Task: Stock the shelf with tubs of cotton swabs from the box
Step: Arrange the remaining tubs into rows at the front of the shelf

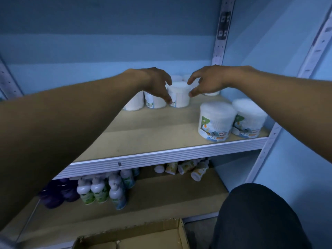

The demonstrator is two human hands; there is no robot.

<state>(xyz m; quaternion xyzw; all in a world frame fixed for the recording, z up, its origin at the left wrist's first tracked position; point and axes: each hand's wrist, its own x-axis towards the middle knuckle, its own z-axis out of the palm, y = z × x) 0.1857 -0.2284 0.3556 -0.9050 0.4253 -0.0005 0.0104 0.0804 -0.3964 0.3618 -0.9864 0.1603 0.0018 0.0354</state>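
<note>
Blue walls and grey slotted uprights frame the light wooden shelf board (152,133) under inspection. We find the white round plastic tub of cotton swabs (179,95) standing upright at the back of that board, directly between our two hands. Our left hand (156,83) has its fingers spread and drooping, one fingertip at the tub's lower left side near the barcode; our right hand (206,81) is likewise spread, fingertips at the upper right side. Neither hand is closed round the tub; whether the fingertips actually touch it we cannot tell. We judge the tub light, rigid and smooth-walled, somewhat slippery, best taken by opposing sides of the wall. To the left of the grip stand more white tubs (143,102) in a row; behind it, further ones. Nearer us and to the right, two labelled tubs (231,121) sit at the front edge. Below the grip, the open cardboard box (136,236) lies at floor level.
</note>
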